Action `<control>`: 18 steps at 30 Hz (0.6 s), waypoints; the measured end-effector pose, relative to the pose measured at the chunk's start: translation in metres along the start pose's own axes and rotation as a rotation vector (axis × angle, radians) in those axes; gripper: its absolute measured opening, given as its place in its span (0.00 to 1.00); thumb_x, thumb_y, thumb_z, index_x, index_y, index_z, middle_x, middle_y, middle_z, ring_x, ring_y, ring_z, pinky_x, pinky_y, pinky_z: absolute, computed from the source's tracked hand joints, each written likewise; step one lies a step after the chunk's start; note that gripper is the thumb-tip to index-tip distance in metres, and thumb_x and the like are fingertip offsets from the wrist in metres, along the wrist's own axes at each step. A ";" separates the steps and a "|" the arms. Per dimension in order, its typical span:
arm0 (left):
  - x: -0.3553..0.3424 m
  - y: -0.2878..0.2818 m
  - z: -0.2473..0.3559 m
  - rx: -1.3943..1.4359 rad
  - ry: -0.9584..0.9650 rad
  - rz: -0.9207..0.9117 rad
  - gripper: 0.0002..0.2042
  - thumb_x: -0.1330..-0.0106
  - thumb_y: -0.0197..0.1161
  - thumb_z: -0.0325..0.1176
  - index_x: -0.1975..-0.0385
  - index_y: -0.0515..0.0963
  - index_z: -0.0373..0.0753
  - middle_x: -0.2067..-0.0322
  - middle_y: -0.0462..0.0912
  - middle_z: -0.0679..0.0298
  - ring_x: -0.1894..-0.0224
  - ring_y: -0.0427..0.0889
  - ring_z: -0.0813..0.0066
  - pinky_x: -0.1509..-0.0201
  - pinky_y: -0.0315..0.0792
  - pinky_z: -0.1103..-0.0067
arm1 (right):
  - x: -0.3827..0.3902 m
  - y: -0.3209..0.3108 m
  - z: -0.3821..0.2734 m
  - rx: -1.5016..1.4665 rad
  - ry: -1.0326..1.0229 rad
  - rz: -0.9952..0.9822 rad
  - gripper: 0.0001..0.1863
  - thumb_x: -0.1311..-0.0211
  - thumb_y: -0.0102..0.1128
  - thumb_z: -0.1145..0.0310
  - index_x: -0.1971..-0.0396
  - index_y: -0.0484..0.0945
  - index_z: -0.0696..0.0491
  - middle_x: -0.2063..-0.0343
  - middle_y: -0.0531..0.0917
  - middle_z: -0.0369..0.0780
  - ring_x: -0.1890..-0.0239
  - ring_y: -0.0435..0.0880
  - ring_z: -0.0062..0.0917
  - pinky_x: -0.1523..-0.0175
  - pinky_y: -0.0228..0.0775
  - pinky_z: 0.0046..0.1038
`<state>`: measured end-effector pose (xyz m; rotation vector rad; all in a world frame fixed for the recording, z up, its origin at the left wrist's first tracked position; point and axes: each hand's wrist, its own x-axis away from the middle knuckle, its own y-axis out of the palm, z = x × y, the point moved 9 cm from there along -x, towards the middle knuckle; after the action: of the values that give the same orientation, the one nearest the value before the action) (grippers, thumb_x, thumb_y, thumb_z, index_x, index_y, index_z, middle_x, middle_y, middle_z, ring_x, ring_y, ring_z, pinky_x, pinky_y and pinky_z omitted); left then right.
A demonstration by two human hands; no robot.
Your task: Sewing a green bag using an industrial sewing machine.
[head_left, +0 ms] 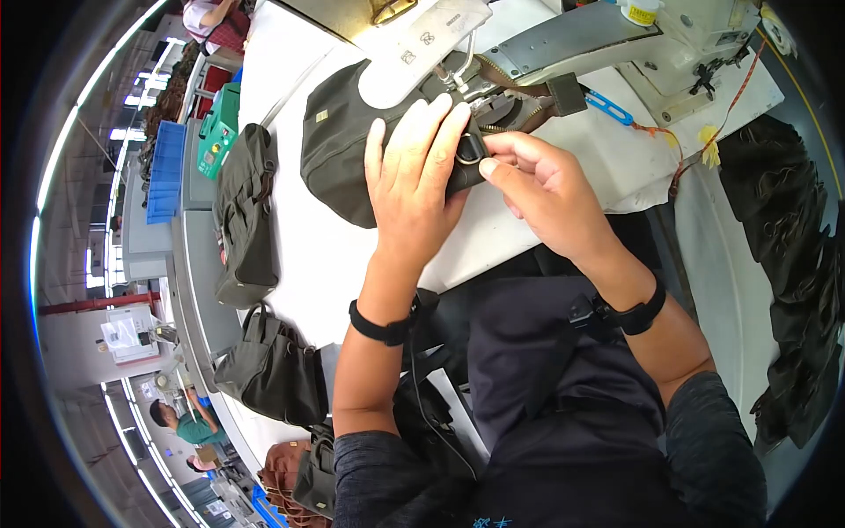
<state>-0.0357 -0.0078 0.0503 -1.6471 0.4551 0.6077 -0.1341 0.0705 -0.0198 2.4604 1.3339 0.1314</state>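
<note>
A dark olive fabric bag (339, 145) lies under the needle area of a sewing machine (572, 44). My left hand (414, 167) rests flat on the bag, its fingers stretched toward the machine's presser foot (453, 77). Beside it, my right hand (546, 189) pinches the bag's dark strap tab between thumb and index finger. A metal ring (469, 148) shows at this tab, between the two hands. Beyond my right fingers the open zipper (497, 72) curves away, and a dark end piece (566, 94) sticks out over the machine bed. What lies beneath my left palm is hidden.
Olive bags (245, 220) line the left side of the white table (304, 264), with a brown bag (283, 466) nearer. A blue-handled tool (609, 107) lies by the machine. Dark fabric pieces (783, 202) hang at right. A green box (220, 132) and blue bin (165, 172) stand left.
</note>
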 end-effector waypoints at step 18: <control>-0.006 -0.008 0.007 0.082 -0.115 -0.004 0.41 0.51 0.82 0.35 0.32 0.74 0.45 0.36 0.79 0.62 0.32 0.75 0.62 0.22 0.52 0.53 | -0.067 -0.016 -0.093 0.665 -0.640 0.150 0.11 0.35 0.70 0.67 0.60 0.83 0.58 0.64 0.86 0.41 0.60 0.84 0.33 0.49 0.74 0.32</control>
<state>-0.0369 -0.0001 0.0596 -1.5265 0.3879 0.6684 -0.2062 0.0462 0.0670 2.7235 0.9922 -1.1325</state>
